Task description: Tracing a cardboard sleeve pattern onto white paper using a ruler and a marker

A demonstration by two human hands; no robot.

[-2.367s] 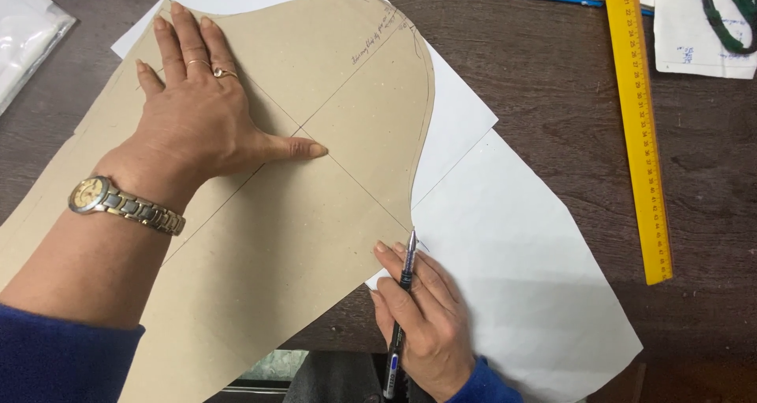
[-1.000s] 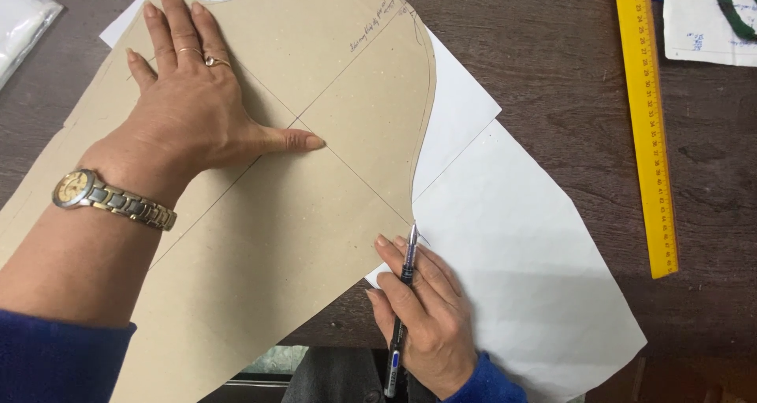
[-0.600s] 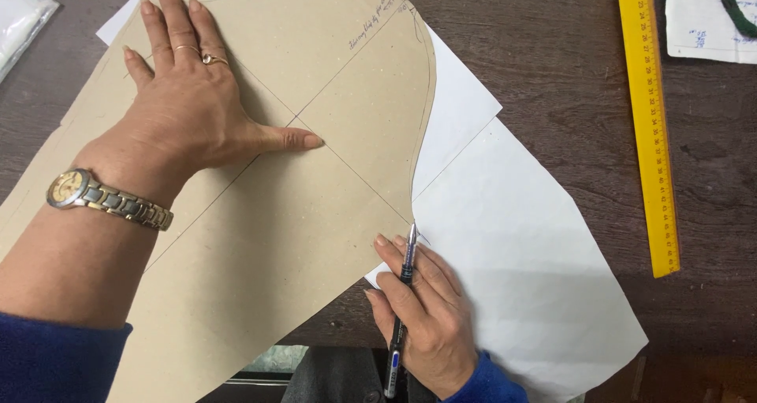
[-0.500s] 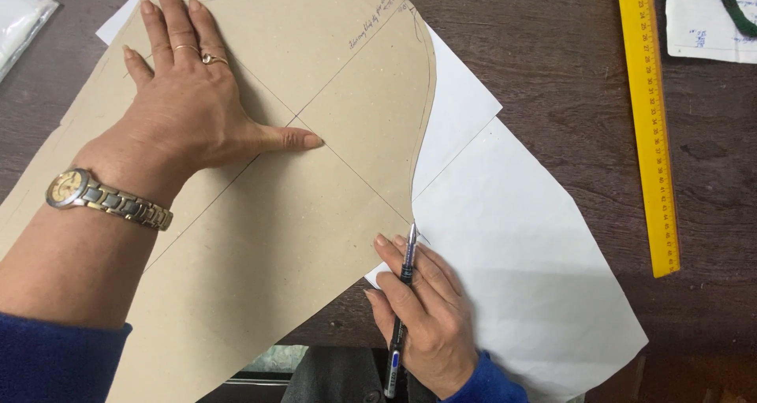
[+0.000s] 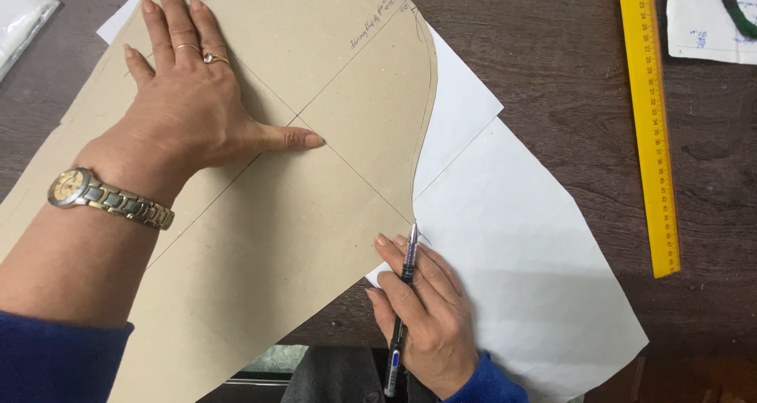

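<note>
Brown card fills most of my head view: a stiff pattern piece with a curved right edge and two thin ruled lines crossing near its middle, lying flat on white paper over the dark wooden tabletop. My left hand lies spread on the card, fingers apart and pressed flat, thumb along one ruled line; a watch sits on that wrist. My right hand has its fingers clamped on a pen, whose tip meets the paper right at the card's lower corner, where the curve ends. To trace well, I judge that the pen should stay snug against the card edge and upright, while the flat hand bears down so that the card cannot slide. A yellow ruler lies well apart to the right, running up and down the tabletop.
</note>
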